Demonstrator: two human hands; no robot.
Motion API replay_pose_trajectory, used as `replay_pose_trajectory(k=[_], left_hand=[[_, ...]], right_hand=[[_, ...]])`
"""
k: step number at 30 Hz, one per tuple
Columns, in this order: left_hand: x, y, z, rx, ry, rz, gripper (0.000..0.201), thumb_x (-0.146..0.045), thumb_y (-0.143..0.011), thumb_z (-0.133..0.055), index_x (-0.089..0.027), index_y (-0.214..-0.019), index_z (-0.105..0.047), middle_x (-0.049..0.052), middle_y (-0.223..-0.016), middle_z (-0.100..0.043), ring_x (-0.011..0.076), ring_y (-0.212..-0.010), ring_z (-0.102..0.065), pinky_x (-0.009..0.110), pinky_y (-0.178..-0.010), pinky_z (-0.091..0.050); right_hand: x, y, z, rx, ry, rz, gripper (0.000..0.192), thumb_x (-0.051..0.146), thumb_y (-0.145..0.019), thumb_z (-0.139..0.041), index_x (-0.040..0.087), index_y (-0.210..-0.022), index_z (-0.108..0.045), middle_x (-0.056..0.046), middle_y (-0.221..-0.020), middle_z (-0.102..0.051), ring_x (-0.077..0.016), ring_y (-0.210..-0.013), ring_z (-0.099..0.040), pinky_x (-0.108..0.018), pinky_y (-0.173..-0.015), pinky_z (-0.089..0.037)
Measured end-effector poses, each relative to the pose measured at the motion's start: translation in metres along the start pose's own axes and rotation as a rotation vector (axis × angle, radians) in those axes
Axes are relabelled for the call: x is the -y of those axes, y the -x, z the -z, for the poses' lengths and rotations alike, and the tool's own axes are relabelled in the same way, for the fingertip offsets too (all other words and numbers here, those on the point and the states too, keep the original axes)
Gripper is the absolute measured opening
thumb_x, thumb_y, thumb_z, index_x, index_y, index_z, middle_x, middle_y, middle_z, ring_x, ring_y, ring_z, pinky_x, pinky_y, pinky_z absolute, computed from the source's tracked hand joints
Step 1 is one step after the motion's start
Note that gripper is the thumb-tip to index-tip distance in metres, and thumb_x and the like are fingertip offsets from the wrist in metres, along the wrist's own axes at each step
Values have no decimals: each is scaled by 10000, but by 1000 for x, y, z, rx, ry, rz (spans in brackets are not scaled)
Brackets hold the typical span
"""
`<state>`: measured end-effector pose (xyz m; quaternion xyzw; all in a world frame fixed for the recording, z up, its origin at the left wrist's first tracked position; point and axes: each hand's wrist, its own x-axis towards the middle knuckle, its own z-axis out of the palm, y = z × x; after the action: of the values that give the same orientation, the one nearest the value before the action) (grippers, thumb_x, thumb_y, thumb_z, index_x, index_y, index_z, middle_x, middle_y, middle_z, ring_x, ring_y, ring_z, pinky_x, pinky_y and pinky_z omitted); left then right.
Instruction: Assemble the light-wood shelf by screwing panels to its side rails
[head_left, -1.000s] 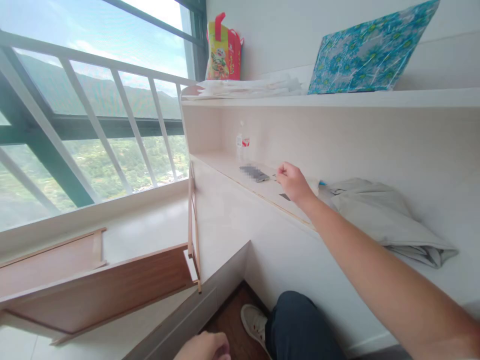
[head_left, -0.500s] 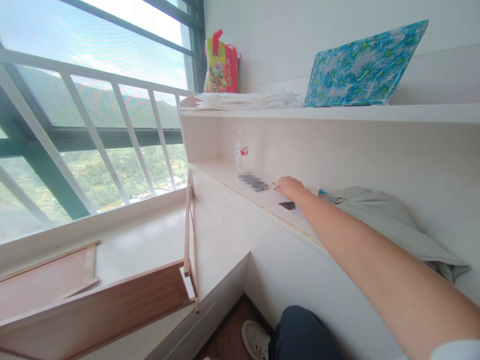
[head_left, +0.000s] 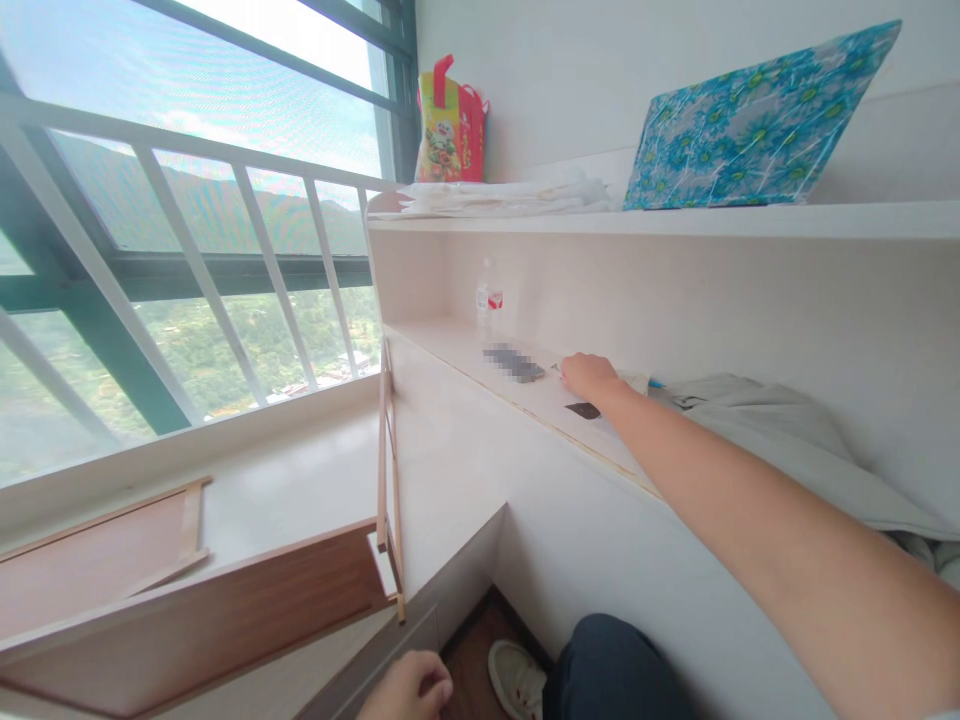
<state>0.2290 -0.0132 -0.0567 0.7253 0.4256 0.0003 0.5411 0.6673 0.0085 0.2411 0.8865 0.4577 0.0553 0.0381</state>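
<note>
Right now the right hand (head_left: pixel 592 378) is stretched far out onto the lower shelf (head_left: pixel 465 345) of a pale wall unit, its fingers curled down together over something small at the shelf surface; whether they have pinched anything cannot be told, since the hand hides what lies under it. Just at its 5 o'clock lies a small dark flat piece (head_left: pixel 583 410), untouched, and at its 9 o'clock a blurred dark flat object (head_left: pixel 513 363), near the hand but not touching it. Judging by this, the reach is complete while any pick-up looks unfinished: nothing is lifted clear of the shelf. The left hand (head_left: pixel 409 688) sits low at the bottom edge of the view in a loose fist, apparently holding nothing, close to a white shoe (head_left: pixel 514 675) and a dark trouser knee (head_left: pixel 615 670). Further along the shelf at 11 o'clock from the right hand stands a clear water bottle (head_left: pixel 487 300); at 3 o'clock a crumpled grey cloth (head_left: pixel 772 435) spreads over the shelf, with a bit of blue, perhaps a pen (head_left: pixel 655 383), poking from its edge, crowding the hand on that side. On the upper shelf rest a red-and-yellow bag (head_left: pixel 448 120), a stack of white sheets (head_left: pixel 502 197) and a leaning blue floral board (head_left: pixel 757 120). Brown wooden panels (head_left: pixel 210 610) lie on the window-side worktop at 8 o'clock.
</note>
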Motion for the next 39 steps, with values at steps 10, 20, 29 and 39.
replay_pose_trajectory(k=[10,20,29,39], left_hand=[[0,8,9,-399,1027,368,419,-510,-765,-794,-190,-1017,-696,-1,-743,-699,128,-561,-602,214,-522,-361],[-18,15,11,-383,1196,402,224,-307,-1020,-649,-154,-1165,-724,55,-983,-802,96,-600,-649,214,-517,-442],[-33,21,6,-434,1243,383,223,-326,-1051,-629,-132,-1114,-722,51,-890,-779,78,-552,-643,200,-481,-459],[-25,4,1,-464,1248,403,232,-357,-986,-730,-135,-1051,-750,21,-794,-727,78,-563,-617,199,-510,-450]], right_hand=[[11,22,32,-225,-426,-53,193,263,-948,-698,135,-1056,-795,-123,-964,-790,-214,-889,-734,-312,-794,-542],[89,143,43,-157,-1577,347,295,428,-782,-822,158,-846,-719,-105,-892,-826,-21,-449,-211,-257,-447,-151],[133,196,-33,23,-2168,272,270,309,-711,-936,175,-700,-702,-78,-705,-791,-5,-430,-180,-229,-434,-96],[169,192,-125,369,-2242,148,315,306,-683,-958,167,-676,-676,-62,-704,-776,-1,-438,-206,-218,-438,-107]])
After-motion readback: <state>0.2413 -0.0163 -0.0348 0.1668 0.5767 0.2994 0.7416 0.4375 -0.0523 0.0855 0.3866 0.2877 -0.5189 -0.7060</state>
